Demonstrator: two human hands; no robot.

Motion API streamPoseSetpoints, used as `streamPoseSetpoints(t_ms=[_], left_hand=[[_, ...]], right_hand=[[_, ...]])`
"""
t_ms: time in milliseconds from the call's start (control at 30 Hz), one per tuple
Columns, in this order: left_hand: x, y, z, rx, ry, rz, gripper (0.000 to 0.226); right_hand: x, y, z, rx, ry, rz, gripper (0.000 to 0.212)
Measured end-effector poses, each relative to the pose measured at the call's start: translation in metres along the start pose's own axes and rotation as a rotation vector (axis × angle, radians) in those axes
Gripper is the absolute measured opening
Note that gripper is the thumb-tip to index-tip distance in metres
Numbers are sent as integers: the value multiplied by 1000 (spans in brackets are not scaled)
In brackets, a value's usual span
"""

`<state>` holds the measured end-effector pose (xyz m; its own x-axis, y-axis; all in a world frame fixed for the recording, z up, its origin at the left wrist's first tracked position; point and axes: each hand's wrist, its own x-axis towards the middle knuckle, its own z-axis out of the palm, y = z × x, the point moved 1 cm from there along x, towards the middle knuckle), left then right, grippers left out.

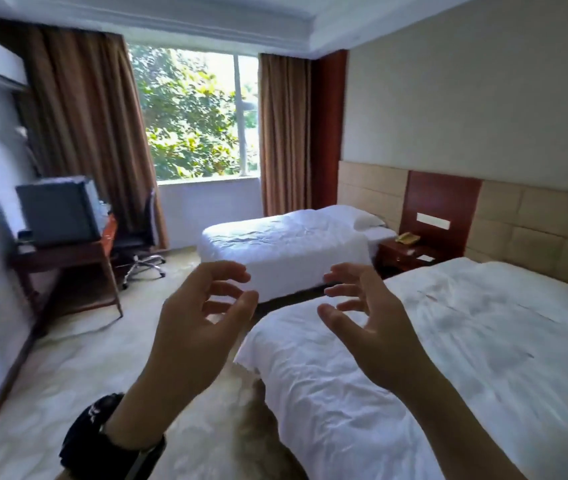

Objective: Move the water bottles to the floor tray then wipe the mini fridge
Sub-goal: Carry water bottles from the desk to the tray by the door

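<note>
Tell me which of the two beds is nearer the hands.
The bed at lower right, right beside the right hand; the other bed lies by the window.

Two beds, one mini fridge, one desk, one office chair, two hands

Daylight floods from the window, blowing it out; left edge smeared, walls bowed by wide-angle distortion.

Water bottles behind mini fridge: blurred, mostly hidden.
</note>
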<state>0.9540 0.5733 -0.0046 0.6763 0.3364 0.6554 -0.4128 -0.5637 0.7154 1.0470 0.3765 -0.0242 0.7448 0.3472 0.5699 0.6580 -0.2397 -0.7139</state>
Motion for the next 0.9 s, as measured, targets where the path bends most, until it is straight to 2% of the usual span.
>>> streamPoseSetpoints(t_ms=[167, 467, 700, 900], left_hand=[[55, -74, -102, 117, 167, -38, 29], [139, -169, -205, 236, 254, -27, 29], [203, -256, -212, 248, 312, -95, 31], [288, -339, -175, 312, 318, -99, 31]], right_hand=[[91, -32, 130, 85, -149, -123, 44], [199, -39, 282, 273, -239, -146, 37], [287, 4, 356, 281, -313, -152, 40], [375, 90, 402, 373, -318, -122, 42]])
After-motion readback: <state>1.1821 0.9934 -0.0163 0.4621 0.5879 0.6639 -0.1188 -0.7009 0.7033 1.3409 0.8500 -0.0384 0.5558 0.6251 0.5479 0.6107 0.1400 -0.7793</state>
